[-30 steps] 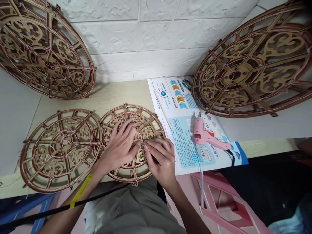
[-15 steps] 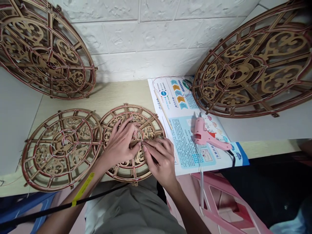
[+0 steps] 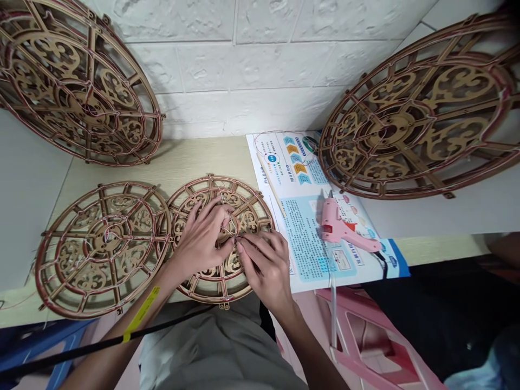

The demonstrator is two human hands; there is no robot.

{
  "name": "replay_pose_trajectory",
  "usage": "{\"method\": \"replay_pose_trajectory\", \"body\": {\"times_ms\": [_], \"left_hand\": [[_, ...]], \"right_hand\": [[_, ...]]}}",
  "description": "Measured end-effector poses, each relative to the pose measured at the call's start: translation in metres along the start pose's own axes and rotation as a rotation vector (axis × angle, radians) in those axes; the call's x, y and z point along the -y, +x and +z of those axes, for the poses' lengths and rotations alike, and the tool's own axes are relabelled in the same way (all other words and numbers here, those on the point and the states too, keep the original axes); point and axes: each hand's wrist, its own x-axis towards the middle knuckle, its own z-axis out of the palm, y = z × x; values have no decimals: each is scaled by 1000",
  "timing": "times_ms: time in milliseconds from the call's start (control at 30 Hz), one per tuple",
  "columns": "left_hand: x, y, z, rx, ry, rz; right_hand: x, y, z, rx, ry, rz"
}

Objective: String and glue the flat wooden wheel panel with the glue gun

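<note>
A round brown openwork wheel [image 3: 221, 292], with spokes and scrollwork panels, lies flat at the table's front edge. Over its middle, my left hand [image 3: 205, 233] has its index finger curled and its thumb close to the hub, holding a thin pale wire [image 3: 222, 189]. My right hand [image 3: 266, 265] pinches with thumb and fingertips at the same wire beside the hub. The fingertips of both hands almost meet, and they hide the exact grip. Reddish wire follows the rings of a second wheel [image 3: 108, 190], flat on the left and touching the first.
Larger wheels lean upright at the back left [image 3: 91, 108] and right [image 3: 388, 127]. A pink glue gun [image 3: 333, 222] lies on a printed sheet [image 3: 303, 208] beside a thin wooden stick [image 3: 271, 184]. A black cord [image 3: 162, 327] crosses my left forearm. Someone's dark clothing [image 3: 442, 303] shows at right.
My hands stay at the hub with hardly any movement. The camera view has shifted slightly, so the right upright wheel and glue gun appear a little further left.
</note>
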Motion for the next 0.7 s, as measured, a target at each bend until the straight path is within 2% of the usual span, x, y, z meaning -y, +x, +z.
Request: {"method": "replay_pose_trajectory", "body": {"times_ms": [233, 500, 600, 700], "left_hand": [[4, 0, 1, -3, -42, 0], [15, -4, 1, 5, -195, 6], [15, -3, -5, -47, -379, -23], [11, -4, -17, -198, -639, -47]], "right_hand": [[1, -1, 1, -11, -46, -69], [1, -3, 4, -92, 70, -75], [1, -3, 5, -84, 58, -83], [0, -4, 7, -97, 64, -86]]}}
